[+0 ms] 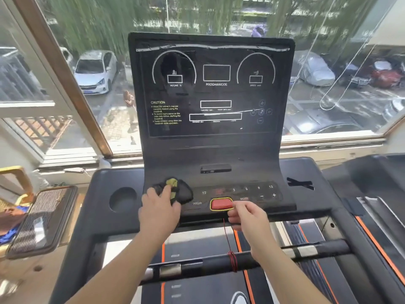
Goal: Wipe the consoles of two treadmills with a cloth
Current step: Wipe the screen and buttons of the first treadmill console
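Observation:
A black treadmill console (215, 150) with a dark display panel stands in front of me. A crumpled black and yellow cloth (178, 189) lies on the left end of the console's button strip. My left hand (158, 208) presses on the cloth's near left part, fingers curled over it. My right hand (248, 216) sits at the console's front edge just right of the red safety key (221, 204), its fingers pinched together by the key. A thin red cord (229, 242) hangs from the key down to the crossbar.
A round cup holder (123, 199) is sunk in the tray left of the cloth. A black crossbar (252, 261) runs below my wrists. Part of a second treadmill (377, 194) stands at the right. A window is behind the console, and a dark stand (41, 220) is at the left.

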Demonstrator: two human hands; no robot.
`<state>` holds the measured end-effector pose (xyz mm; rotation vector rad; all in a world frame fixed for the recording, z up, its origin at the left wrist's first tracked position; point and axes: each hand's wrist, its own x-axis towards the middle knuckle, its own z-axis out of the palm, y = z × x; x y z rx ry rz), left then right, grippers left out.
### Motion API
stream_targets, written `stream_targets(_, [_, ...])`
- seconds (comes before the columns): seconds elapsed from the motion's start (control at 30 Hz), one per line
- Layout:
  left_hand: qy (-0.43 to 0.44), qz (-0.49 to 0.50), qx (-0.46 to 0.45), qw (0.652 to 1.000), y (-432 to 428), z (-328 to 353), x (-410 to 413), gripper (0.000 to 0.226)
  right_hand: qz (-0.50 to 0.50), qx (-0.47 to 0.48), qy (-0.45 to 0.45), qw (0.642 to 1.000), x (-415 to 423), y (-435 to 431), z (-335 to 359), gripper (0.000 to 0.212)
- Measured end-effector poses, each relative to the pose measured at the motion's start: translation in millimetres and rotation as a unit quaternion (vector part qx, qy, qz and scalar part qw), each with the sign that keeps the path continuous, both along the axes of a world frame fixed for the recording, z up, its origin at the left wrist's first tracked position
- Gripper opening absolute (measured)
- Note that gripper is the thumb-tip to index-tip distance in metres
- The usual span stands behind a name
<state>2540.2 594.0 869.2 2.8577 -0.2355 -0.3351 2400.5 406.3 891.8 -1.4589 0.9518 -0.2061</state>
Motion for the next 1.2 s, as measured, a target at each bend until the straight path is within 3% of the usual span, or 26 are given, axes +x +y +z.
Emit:
stream_targets(0.17, [0.025,-0.081,-0.001,0.996,-2,2,-24,0.055,-0.016,0.022,-0.007,1.0,-2,2,9,0.021])
stream_targets(0.23, [0.078,-0.107,-0.05,0.99,0,9,-23,0.04,-0.023,0.024,-0.009,0.999,-1,-5,13,0.021])
stream_targets(0.3, [0.101,-0.082,-0.135,0.982,-3,17,-14,0.028,-0.025,0.018,-0.01,0.999,0,-13,18,0.02])
stream_targets(0.4, [0.024,-0.003,-0.182,0.983,-13,30,14,0.044,-0.014,0.014,-0.008,1.0,7,-25,26,0.019])
stream_targets(0.5, [-0.024,0.023,-0.161,0.986,-28,46,50,0.05,0.005,0.015,-0.004,1.0,27,-39,35,0.018])
stream_targets(0.63, [-0.037,-0.026,-0.076,0.996,-64,61,71,0.051,-0.013,-0.037,-0.006,0.999,52,-68,44,0.018])
stream_targets(0.8, [-0.026,-0.064,-0.081,0.994,-141,60,51,0.054,-0.051,-0.066,-0.01,0.996,55,-122,42,0.028])
stream_targets(1.0, [0.008,-0.205,-0.052,0.977,-276,45,11,0.047,-0.091,-0.057,-0.014,0.994,26,-167,25,0.021])
stream_targets(1.2, [0.14,-0.378,-0.069,0.912,-309,31,-33,0.056,-0.163,-0.078,-0.018,0.983,-7,-196,24,0.025])
